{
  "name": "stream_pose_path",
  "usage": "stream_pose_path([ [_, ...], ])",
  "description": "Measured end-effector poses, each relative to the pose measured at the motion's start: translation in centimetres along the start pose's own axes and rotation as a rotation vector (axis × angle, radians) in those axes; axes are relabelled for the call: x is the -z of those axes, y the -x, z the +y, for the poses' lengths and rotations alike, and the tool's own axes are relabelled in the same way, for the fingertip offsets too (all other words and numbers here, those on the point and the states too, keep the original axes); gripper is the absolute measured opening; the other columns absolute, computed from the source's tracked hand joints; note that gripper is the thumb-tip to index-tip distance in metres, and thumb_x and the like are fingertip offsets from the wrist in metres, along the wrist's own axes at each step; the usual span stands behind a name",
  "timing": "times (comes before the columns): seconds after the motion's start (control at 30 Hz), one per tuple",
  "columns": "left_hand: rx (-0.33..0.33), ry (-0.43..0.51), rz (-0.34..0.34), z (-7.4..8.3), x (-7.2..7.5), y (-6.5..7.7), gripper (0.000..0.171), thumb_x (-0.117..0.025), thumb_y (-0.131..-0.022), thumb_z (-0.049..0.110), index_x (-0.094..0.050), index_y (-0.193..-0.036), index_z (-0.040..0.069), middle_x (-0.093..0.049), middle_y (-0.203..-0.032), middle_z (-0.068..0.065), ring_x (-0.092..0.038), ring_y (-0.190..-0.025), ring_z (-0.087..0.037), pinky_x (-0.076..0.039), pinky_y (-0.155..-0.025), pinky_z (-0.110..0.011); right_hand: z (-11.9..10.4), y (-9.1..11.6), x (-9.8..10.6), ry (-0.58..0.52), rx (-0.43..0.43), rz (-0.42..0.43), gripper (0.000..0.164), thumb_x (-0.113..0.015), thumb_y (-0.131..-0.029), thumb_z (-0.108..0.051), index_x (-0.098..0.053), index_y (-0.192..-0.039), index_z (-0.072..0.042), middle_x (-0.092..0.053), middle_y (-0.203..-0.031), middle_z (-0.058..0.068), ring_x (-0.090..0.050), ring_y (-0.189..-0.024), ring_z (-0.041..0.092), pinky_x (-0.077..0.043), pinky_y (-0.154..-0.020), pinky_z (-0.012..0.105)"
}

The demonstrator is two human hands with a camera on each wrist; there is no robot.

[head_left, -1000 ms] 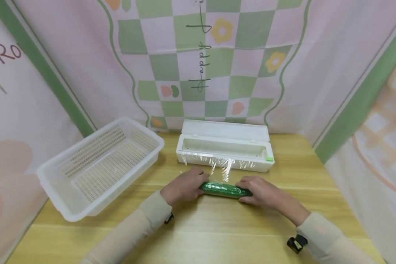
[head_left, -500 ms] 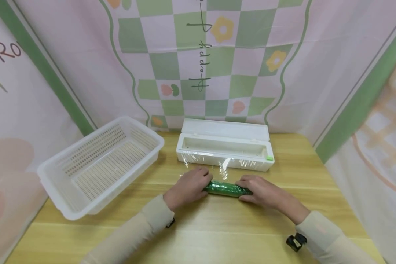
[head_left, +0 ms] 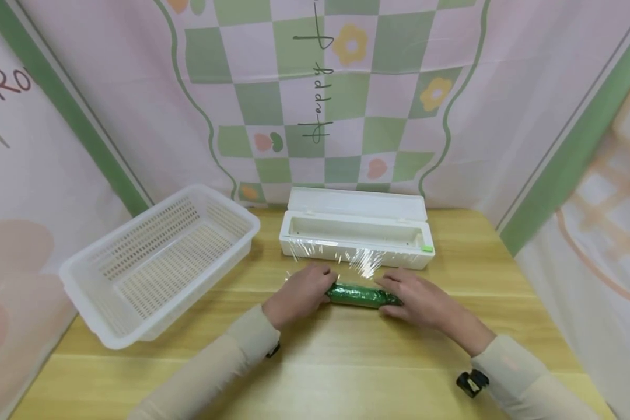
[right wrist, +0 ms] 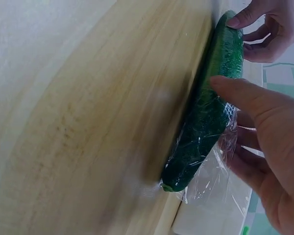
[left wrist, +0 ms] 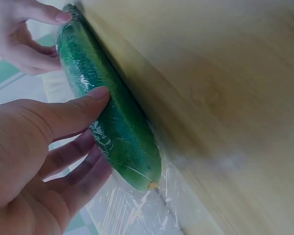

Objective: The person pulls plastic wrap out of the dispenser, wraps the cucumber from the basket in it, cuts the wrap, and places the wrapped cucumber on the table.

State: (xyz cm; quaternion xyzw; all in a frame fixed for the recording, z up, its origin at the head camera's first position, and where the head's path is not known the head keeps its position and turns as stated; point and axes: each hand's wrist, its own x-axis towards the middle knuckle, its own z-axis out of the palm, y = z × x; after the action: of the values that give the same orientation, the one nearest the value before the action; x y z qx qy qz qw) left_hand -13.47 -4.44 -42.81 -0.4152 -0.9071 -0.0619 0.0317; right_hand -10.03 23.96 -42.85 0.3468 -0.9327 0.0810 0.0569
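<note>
A green cucumber (head_left: 359,295) lies crosswise on the table with clear plastic wrap (right wrist: 206,181) around it. My left hand (head_left: 301,294) grips its left part, the thumb on the near side and the fingers behind. Toward the other end, my right hand (head_left: 417,298) holds it between thumb and fingers. In the left wrist view one tip of the cucumber (left wrist: 122,132) sticks out past my left hand, with loose film beyond it. A shiny sheet of film (head_left: 364,262) stretches from the cucumber back to the white wrap box (head_left: 354,254), whose lid (head_left: 357,204) stands raised.
To the left on the wooden table (head_left: 336,373) stands a white slotted basket (head_left: 244,242), set at an angle. A small green piece (head_left: 427,249) sits at the box's right front rim. Printed cloth (head_left: 341,93) hangs behind the table.
My left hand has shifted slightly right along the cucumber. The cucumber has rolled a little toward the box, and the glints on the film have moved.
</note>
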Motion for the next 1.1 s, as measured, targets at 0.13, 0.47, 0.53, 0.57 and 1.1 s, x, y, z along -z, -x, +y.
stream_pose_path([
  [0.13,0.015,0.045,-0.026,-0.2,0.2,-0.2,0.029,-0.082,-0.092,0.019,-0.071,-0.116,0.007,-0.071,-0.107,-0.005,-0.068,-0.095,-0.019,-0.061,-0.086,-0.028,-0.2,-0.1,-0.1,-0.003,-0.001,0.046,0.051,-0.087,-0.086,-0.028,-0.072,-0.125,0.001,-0.073,-0.123,0.017,-0.07,-0.112,0.032,-0.063,-0.096,0.047],
  [0.47,0.051,0.064,-0.084,-0.5,0.3,-0.6,0.026,-0.078,-0.097,0.02,-0.073,-0.119,0.008,-0.07,-0.112,-0.005,-0.067,-0.1,-0.018,-0.06,-0.089,-0.028,-0.7,-0.7,-1.0,0.029,-0.024,0.058,0.047,-0.091,-0.084,-0.026,-0.074,-0.119,-0.001,-0.073,-0.118,0.013,-0.069,-0.107,0.026,-0.064,-0.09,0.041],
  [0.53,0.044,0.065,-0.089,-0.6,0.4,-0.6,0.027,-0.078,-0.097,0.019,-0.073,-0.121,0.007,-0.07,-0.113,-0.005,-0.068,-0.101,-0.018,-0.06,-0.09,-0.028,-0.7,-0.8,-1.0,0.041,-0.015,0.057,0.047,-0.092,-0.082,-0.024,-0.074,-0.118,-0.001,-0.073,-0.116,0.013,-0.07,-0.105,0.025,-0.064,-0.089,0.041],
  [0.57,0.039,0.067,-0.086,-0.6,0.4,-0.6,0.027,-0.078,-0.097,0.019,-0.072,-0.121,0.007,-0.07,-0.114,-0.005,-0.068,-0.101,-0.018,-0.06,-0.09,-0.029,-0.7,-0.8,-1.0,0.046,-0.011,0.054,0.047,-0.092,-0.082,-0.024,-0.074,-0.118,0.0,-0.073,-0.115,0.013,-0.07,-0.104,0.025,-0.064,-0.089,0.041],
  [1.1,-0.033,0.02,0.079,-1.8,-0.7,0.0,0.035,-0.086,-0.089,0.02,-0.071,-0.118,0.007,-0.069,-0.113,-0.006,-0.065,-0.102,-0.019,-0.061,-0.089,-0.031,-0.3,-1.6,-0.5,-0.018,-0.063,-0.062,0.042,-0.085,-0.09,-0.02,-0.071,-0.124,0.001,-0.07,-0.119,0.013,-0.069,-0.104,0.025,-0.064,-0.089,0.042],
])
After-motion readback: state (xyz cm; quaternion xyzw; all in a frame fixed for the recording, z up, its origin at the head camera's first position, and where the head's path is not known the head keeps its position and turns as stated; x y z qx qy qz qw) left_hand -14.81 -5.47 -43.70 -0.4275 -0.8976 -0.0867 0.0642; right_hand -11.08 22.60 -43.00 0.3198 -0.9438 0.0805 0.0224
